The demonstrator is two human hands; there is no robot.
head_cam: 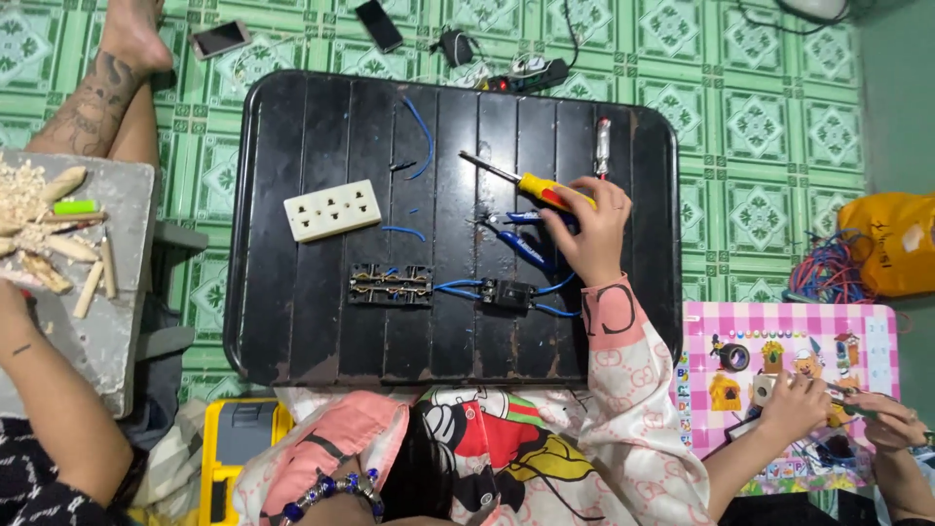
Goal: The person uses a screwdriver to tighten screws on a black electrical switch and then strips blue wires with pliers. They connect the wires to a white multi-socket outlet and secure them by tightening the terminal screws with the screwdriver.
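Head view looks straight down on a black tray-like worktop (312, 331) set on a green patterned tile floor (760, 127). Her right hand (589, 229) reaches forward from a pale patterned sleeve, wrist bent slightly, palm down. Its fingers (560, 219) are curled together around the blue handles of a pair of pliers (521, 244), whose nose points left across the tray. Just above the knuckles lies a yellow-handled screwdriver (521, 180), its shaft angled up to the left; whether the hand touches it I cannot tell. A second small screwdriver (603, 146) with a red and clear handle lies near the tray's far edge.

Near the wrist sits a small black switch block (508, 293) with blue wires (458, 286) running left to an opened black socket base (391, 284). A white socket cover (332, 209) lies apart, further left. Loose blue wire scraps (425, 136) lie toward the far side.

Her left hand is out of sight; only a forearm with a beaded bracelet (331, 487) shows at the bottom edge, so its fingers cannot be judged.

Another person's hands (794, 404) work over a pink checked board (779, 341) at the right. At the left, someone else's arm (49, 399) rests by a grey slab (107, 331) holding pale wooden pieces (39, 224).
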